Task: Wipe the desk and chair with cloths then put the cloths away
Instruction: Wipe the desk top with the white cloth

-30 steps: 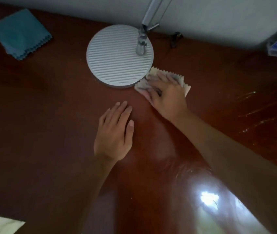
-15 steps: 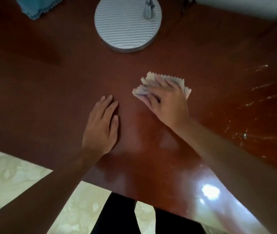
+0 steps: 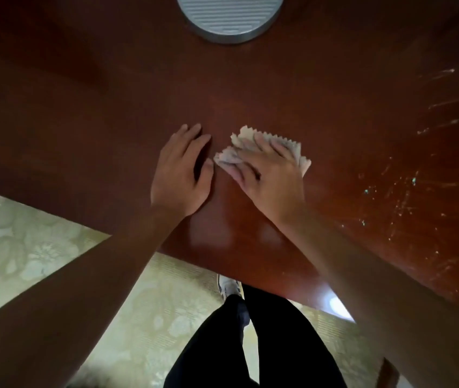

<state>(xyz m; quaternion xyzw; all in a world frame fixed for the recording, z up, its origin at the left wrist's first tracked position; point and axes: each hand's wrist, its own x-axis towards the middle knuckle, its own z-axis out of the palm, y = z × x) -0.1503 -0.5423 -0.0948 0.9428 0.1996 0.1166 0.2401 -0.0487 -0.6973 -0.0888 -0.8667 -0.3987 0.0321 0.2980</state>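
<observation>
The right hand point(image 3: 271, 180) is pressing flat, fingers spread, on a pale zigzag-edged cloth point(image 3: 287, 147) lying on the counter point(image 3: 110, 107). The left hand point(image 3: 180, 175) is resting flat just beside it, holding nothing. Judging from this, the cloth could be bunching under the fingers and skipping the streaks lying off to the right hand's right. Beyond the fingertips a ribbed lamp base point(image 3: 229, 15) is standing; behind the wrists, patterned floor point(image 3: 26, 242) is showing.

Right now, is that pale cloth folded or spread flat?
Folded: the pale cloth shows stacked zigzag edges beneath the right hand.
</observation>
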